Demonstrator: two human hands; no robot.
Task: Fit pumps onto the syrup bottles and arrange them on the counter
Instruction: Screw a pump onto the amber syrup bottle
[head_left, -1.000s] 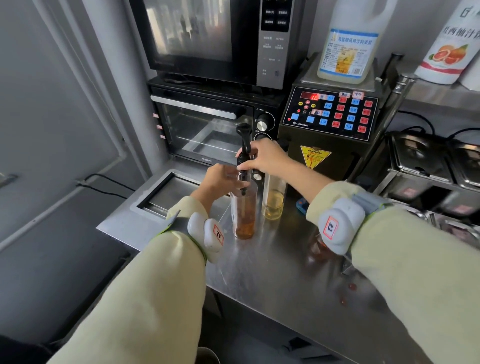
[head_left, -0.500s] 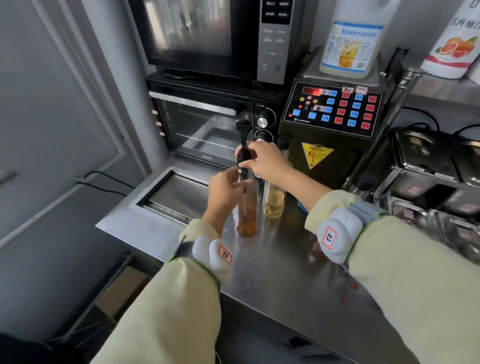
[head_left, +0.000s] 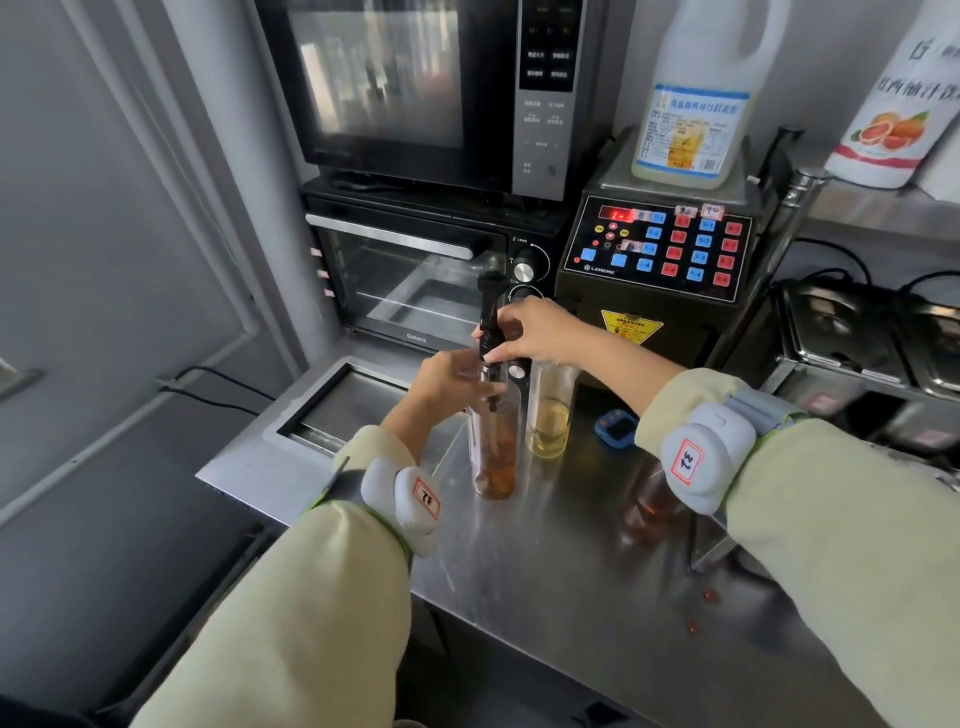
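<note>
- Steel counter (head_left: 545, 571) below me, both of my sleeves reaching in toward two bottles near its back edge.
- Amber bottle (head_left: 492, 447) stands upright on the counter, brown syrup low in it. Pale bottle (head_left: 549, 415) stands just beside it on the right, yellowish liquid in the bottom – the two look close enough to touch, but I cannot tell.
- Left hand (head_left: 449, 376) wraps the amber bottle's upper body, fingers curled round the glass and closed on it.
- Right hand (head_left: 535, 332) is over the neck of the amber bottle; thumb and fingertips (head_left: 496, 356) pinch the black pump (head_left: 490, 322) at its collar, clamped tight.
- Pump stands upright, its head clear above my fingers, its dip tube showing inside the glass down toward the syrup.
- Whether the collar is fully seated on the neck – cannot tell, my fingers cover it.
- Behind the bottles: toaster oven (head_left: 415, 280) under a microwave (head_left: 415, 88), and a dispenser (head_left: 660, 254) with red and blue keys to the right.
- Small blue gadget (head_left: 616, 427) lies on the counter right of the pale bottle.
</note>
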